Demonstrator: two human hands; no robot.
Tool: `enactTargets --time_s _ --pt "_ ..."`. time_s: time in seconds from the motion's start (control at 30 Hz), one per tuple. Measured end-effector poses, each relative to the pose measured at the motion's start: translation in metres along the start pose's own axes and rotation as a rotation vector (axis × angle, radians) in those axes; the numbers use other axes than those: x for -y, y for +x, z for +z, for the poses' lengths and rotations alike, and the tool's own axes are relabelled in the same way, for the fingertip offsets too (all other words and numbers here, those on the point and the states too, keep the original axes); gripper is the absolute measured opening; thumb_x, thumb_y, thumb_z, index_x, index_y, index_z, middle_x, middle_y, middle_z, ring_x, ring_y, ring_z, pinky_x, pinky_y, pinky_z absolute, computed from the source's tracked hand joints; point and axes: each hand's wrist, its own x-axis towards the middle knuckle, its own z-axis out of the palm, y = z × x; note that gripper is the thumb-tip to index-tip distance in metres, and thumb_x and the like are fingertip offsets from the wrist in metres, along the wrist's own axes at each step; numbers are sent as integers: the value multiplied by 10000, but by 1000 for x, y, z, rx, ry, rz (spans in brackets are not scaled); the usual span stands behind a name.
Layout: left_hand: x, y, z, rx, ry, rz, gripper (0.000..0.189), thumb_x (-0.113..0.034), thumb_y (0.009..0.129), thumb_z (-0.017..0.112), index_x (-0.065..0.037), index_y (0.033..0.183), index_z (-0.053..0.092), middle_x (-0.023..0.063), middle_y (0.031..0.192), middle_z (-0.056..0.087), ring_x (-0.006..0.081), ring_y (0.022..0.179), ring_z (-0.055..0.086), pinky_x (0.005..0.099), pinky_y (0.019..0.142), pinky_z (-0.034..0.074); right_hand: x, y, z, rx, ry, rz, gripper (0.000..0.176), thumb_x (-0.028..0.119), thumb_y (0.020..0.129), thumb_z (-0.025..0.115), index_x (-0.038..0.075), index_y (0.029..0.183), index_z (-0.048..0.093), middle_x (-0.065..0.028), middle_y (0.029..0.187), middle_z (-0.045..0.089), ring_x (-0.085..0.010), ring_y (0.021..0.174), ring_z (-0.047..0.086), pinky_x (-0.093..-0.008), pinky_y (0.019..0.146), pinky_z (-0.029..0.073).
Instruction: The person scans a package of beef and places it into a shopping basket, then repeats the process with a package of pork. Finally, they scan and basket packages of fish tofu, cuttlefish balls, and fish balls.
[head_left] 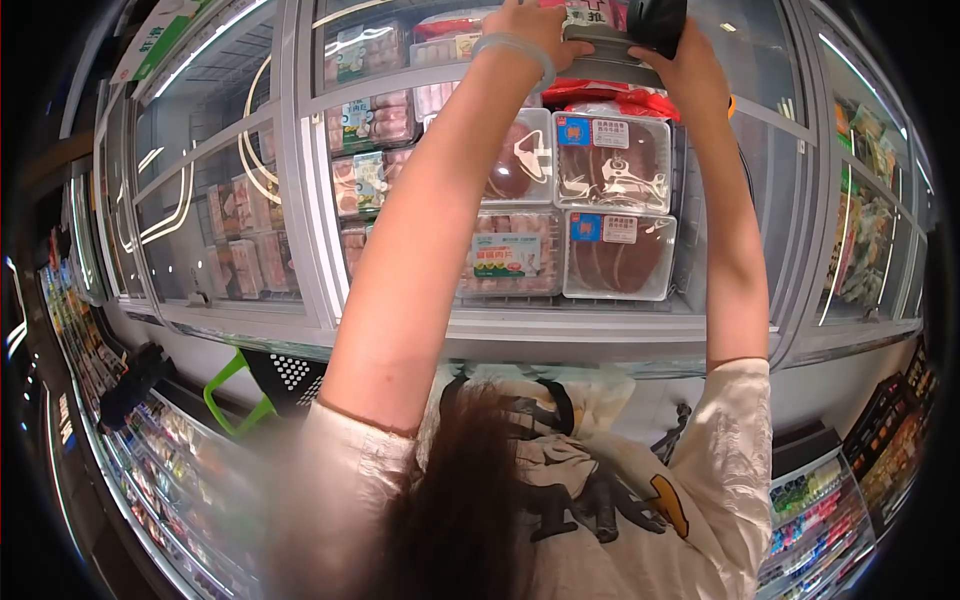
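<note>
Both arms reach up over an open-topped section of a display freezer. My left hand [530,32], with a pale bangle [515,45] at the wrist, is at the grey edge of the sliding glass lid [610,68]; its thumb presses on the frame and the other fingers are cut off by the top border. Against the same edge, my right hand [692,72] is closed round a dark, rounded object [657,22] whose kind I cannot make out. Below the hands lie trays of dark red meat [613,165] and a tray of rolled meat slices [510,252].
More packs of meat rolls [370,120] fill the left side of the freezer. Red bags [610,98] lie under the lid edge. A green-handled black basket [265,385] stands below the front rail [560,325]. Stocked shelves [185,470] run along the left.
</note>
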Motion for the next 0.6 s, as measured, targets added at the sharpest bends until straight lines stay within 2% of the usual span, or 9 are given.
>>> enactTargets --time_s 0.07,0.17,0.27,0.37,0.4,0.47,0.53,0.6 --pt "2 3 10 -75 60 7 578 -457 717 524 -32 1105 472 209 1176 417 305 1119 370 342 926 313 -3 1 3 -23 4 3 518 388 611 679 67 975 496 -129 871 569 -293 827 550 -367 680 433" --pt "-3 -4 -3 -36 41 14 584 -460 717 523 -29 1107 464 197 1160 431 308 1097 387 352 911 324 26 -7 -13 -49 55 101 507 194 582 702 91 1027 481 -172 923 550 -335 883 518 -395 734 410" --pt "0 -5 -1 -3 -65 32 587 -464 719 520 -27 1107 458 189 1150 435 312 1097 379 359 900 326 37 -9 -19 -13 32 191 458 191 587 698 83 980 488 -167 918 547 -335 875 517 -397 729 409" --pt "11 3 34 -356 77 218 524 -438 707 551 -19 1021 522 192 1058 509 305 1031 449 362 851 369 22 -10 -7 -61 -36 172 498 336 596 691 77 974 498 -131 883 576 -294 845 547 -374 702 425" --pt "13 -3 41 -363 15 200 508 -454 729 522 -67 1057 513 182 1120 461 300 1064 424 360 864 363 15 -10 -2 -81 -49 139 524 397 609 681 76 982 501 -112 872 584 -275 836 557 -366 693 430" --pt "19 -27 46 -377 -104 159 485 -487 771 464 -162 1131 496 162 1244 365 290 1130 374 356 889 351 11 -8 -1 -52 16 188 544 418 596 687 95 993 502 -91 889 596 -260 849 562 -349 716 426" --pt "33 -68 33 -183 -636 246 373 -387 816 459 -114 1049 559 173 1126 484 262 1040 470 325 845 386 5 -6 -1 13 86 198 549 426 591 689 105 996 504 -86 898 597 -258 855 562 -338 725 424" --pt "41 -122 14 77 -930 -7 331 -310 836 457 -32 943 601 153 907 596 202 866 567 271 769 427 -3 -4 4 2 40 170 568 452 591 681 109 1007 506 -86 906 598 -257 861 562 -328 738 419"
